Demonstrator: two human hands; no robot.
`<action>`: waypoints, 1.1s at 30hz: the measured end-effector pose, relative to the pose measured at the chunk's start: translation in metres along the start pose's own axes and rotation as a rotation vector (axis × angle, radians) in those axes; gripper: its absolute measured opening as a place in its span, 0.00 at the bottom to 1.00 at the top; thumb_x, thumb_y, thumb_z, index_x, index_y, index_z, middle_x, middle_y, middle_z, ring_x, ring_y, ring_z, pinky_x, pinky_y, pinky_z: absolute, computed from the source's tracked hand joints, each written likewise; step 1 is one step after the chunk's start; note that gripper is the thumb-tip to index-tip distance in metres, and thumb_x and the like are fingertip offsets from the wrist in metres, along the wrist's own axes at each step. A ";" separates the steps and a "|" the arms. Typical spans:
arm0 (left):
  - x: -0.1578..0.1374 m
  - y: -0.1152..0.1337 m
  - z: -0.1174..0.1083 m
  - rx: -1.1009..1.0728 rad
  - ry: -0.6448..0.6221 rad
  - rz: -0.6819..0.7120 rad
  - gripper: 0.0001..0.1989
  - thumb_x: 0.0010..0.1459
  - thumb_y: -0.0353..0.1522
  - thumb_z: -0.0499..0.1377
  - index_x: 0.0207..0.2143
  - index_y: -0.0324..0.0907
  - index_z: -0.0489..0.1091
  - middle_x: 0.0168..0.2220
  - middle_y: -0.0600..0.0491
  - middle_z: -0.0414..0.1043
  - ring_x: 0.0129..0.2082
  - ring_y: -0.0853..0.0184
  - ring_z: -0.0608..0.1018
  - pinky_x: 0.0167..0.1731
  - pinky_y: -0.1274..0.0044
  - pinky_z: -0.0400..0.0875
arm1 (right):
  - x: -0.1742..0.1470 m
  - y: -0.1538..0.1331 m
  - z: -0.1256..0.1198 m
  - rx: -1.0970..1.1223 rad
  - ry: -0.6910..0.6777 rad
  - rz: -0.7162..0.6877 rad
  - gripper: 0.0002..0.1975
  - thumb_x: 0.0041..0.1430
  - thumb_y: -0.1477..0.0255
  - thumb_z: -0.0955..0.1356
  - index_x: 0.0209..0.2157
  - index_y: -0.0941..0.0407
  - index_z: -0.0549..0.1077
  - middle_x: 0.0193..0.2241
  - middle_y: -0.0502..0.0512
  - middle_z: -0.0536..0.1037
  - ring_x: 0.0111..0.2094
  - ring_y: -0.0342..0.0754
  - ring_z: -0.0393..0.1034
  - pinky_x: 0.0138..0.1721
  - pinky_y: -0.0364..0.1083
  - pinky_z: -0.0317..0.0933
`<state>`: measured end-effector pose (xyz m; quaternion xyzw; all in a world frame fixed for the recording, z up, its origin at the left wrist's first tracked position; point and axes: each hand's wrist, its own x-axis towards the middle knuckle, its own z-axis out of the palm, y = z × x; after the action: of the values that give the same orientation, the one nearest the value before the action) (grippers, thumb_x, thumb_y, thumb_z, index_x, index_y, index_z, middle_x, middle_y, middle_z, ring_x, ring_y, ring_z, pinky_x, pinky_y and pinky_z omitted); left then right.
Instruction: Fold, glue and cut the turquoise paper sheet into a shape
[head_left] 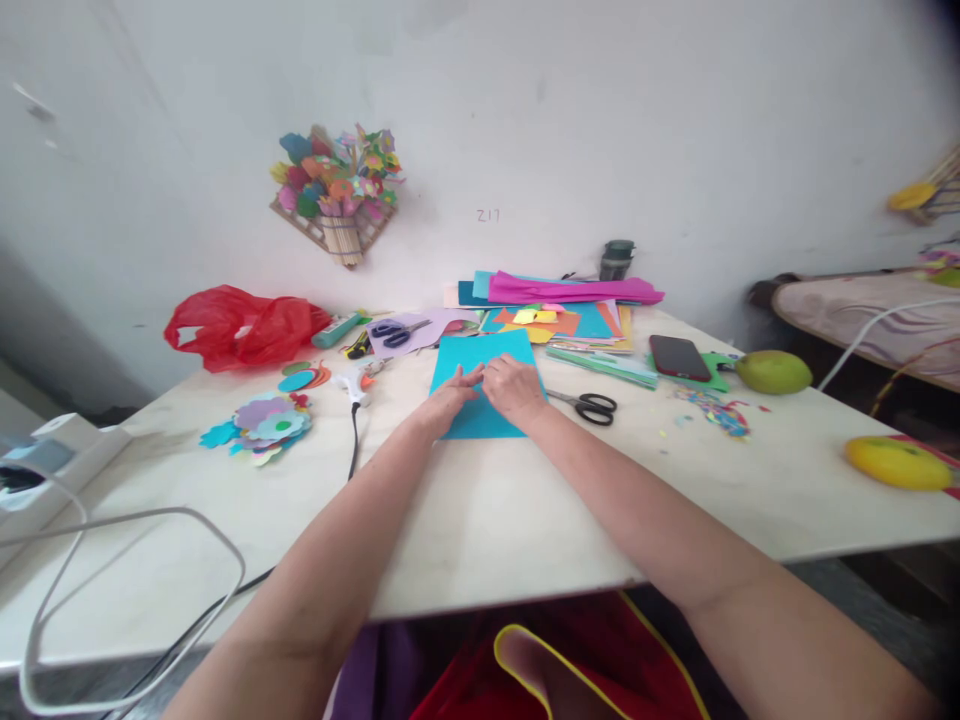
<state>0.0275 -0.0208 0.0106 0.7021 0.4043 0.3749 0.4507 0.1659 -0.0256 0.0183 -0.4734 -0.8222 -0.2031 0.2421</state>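
Note:
A sheet of blue paper lies flat on the table in front of me. On it, my left hand rests with its fingers stretched towards the other hand. My right hand sits close beside it, fingers curled in a closed grip pressed down on the sheet. Whatever is between those fingers is hidden. Scissors with black handles lie just right of the paper, their blades pointing at it. A white glue gun with a black cord is left of the sheet.
Cut paper flowers, a red plastic bag and dark scissors are on the left. Coloured sheets are stacked behind. A phone, paper scraps, a green mango and a yellow one are on the right.

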 end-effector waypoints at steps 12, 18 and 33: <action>0.000 -0.006 -0.008 -0.036 -0.005 0.014 0.23 0.46 0.31 0.52 0.48 0.47 0.68 0.58 0.58 0.52 0.61 0.61 0.37 0.58 0.64 0.29 | -0.001 0.025 0.013 0.261 0.145 0.298 0.11 0.56 0.71 0.61 0.36 0.55 0.73 0.34 0.54 0.75 0.36 0.45 0.66 0.34 0.43 0.56; -0.001 -0.007 -0.010 -0.061 0.033 0.066 0.19 0.50 0.36 0.54 0.45 0.46 0.69 0.57 0.56 0.55 0.62 0.61 0.41 0.58 0.65 0.31 | 0.002 0.019 0.009 0.575 0.198 0.358 0.10 0.54 0.66 0.62 0.25 0.56 0.70 0.25 0.51 0.73 0.28 0.43 0.66 0.30 0.41 0.56; 0.005 -0.018 -0.028 -0.109 0.676 -0.088 0.15 0.38 0.41 0.62 0.26 0.41 0.73 0.29 0.51 0.75 0.35 0.60 0.74 0.37 0.71 0.64 | 0.001 0.060 -0.013 1.038 -0.227 0.479 0.17 0.52 0.62 0.63 0.17 0.59 0.67 0.18 0.54 0.73 0.18 0.40 0.64 0.22 0.40 0.58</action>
<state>0.0004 -0.0024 0.0034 0.4948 0.5399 0.5878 0.3438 0.2209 -0.0044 0.0354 -0.4842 -0.7049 0.3390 0.3921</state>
